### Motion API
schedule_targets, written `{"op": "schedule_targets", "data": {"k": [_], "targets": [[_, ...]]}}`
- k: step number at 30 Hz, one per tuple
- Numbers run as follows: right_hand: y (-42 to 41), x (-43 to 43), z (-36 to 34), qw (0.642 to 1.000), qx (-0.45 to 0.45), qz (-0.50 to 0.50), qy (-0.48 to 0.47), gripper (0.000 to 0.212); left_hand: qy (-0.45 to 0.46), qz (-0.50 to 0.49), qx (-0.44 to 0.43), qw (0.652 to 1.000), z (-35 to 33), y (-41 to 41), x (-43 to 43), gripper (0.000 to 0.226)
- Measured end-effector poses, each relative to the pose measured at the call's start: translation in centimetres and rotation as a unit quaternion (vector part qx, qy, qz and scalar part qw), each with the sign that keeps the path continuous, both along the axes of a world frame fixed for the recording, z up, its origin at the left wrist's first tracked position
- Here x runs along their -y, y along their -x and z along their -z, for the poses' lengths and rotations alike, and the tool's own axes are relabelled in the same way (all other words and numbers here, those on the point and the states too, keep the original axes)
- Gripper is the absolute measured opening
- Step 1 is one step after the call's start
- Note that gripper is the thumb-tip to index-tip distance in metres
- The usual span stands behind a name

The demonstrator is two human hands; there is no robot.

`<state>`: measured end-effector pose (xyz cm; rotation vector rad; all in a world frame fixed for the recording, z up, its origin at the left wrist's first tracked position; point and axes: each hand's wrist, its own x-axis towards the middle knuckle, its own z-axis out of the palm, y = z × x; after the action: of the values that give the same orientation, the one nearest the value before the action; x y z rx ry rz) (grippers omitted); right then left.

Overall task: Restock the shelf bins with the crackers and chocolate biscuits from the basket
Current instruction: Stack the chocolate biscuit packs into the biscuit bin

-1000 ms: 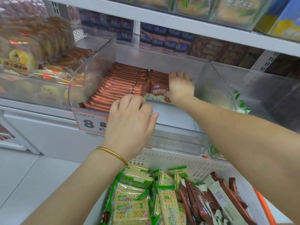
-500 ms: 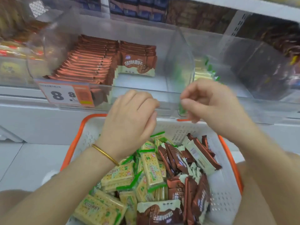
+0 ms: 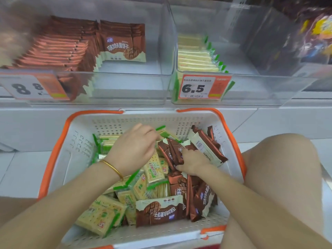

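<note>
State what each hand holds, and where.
Right hand grips chocolate biscuit packets around their lower ends; left hand curls at their tops, hold unclear.

The floor [image 3: 19,169] has big white tiles with thin grey lines. A long white shelf [image 3: 32,126] stands on it. Blurry dark snack bags [image 3: 316,27] sit up on the right. The light is bright.

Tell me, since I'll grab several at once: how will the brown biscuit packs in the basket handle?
Probably light and stiff: the biscuit packs are thin, flat and hold shape standing on edge. Glossy wrappers likely slide on each other, so a bunch may fan out. Squeezing could crack them.
</note>
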<state>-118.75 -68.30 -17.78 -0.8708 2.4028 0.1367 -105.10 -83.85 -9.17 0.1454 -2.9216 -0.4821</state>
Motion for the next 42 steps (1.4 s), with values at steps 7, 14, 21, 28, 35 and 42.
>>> {"op": "schedule_targets", "data": {"k": [7,14,21,28,35,42], "targets": [[0.9,-0.2,-4.3,0.985,0.054,0.098,0.129,0.017,-0.099,-0.048,0.054,0.992,0.4,0.2,0.0,0.026],[-0.7,-0.9,-10.2,0.734,0.437,0.343,0.391,0.025,-0.311,-0.201,0.12,0.921,-0.6,1.3,0.3,0.047],[-2.6,0.8,-11.9,0.659,0.498,0.374,0.421,0.021,-0.188,-0.057,0.112,0.974,-2.1,-0.7,0.3,0.089],[-3.2,2.5,-14.9,0.757,0.483,0.274,0.345,0.061,-0.216,-0.05,0.049,0.974,-3.3,-1.1,1.2,0.04],[-2.6,3.3,-15.5,0.888,0.079,0.104,0.442,0.022,-0.625,-0.098,0.045,0.773,-5.2,-1.1,3.0,0.019],[-2.9,5.1,-18.6,0.888,0.217,0.041,0.403,0.011,-0.687,-0.043,0.017,0.725,-6.2,-1.4,3.6,0.036]]}}
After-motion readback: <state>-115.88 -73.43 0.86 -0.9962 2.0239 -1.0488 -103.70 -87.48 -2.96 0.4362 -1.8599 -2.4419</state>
